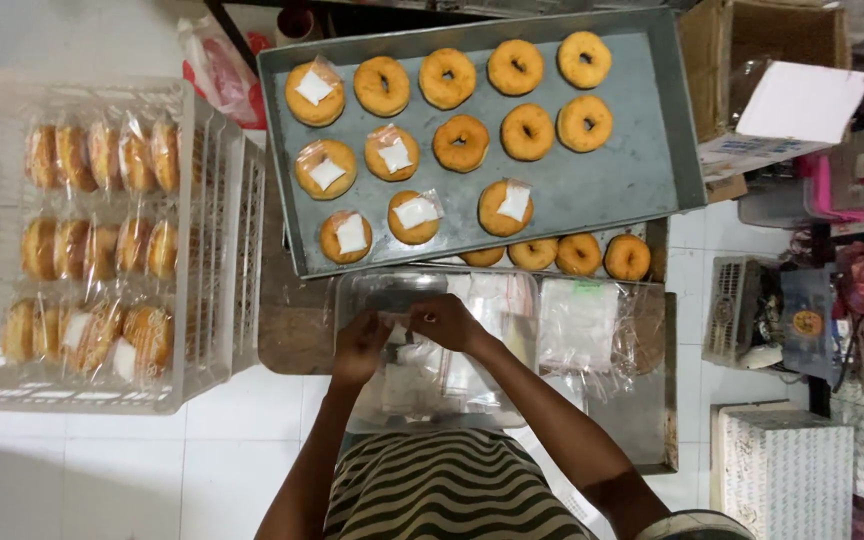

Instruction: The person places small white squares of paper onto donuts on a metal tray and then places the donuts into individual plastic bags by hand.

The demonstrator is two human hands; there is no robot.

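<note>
My left hand and my right hand are held close together over a clear plastic box. Both pinch a thin clear plastic bag between their fingertips. More clear bags and white paper slips lie in the box below. Just beyond stands a grey metal tray with ring doughnuts. Several on its left side, such as one wrapped doughnut, are in clear wrap with a white square on top; the others are bare.
A white plastic crate at the left holds rows of bagged doughnuts. A stack of clear bags lies right of the box. Several more doughnuts sit under the tray's edge. Cardboard boxes and clutter fill the right side.
</note>
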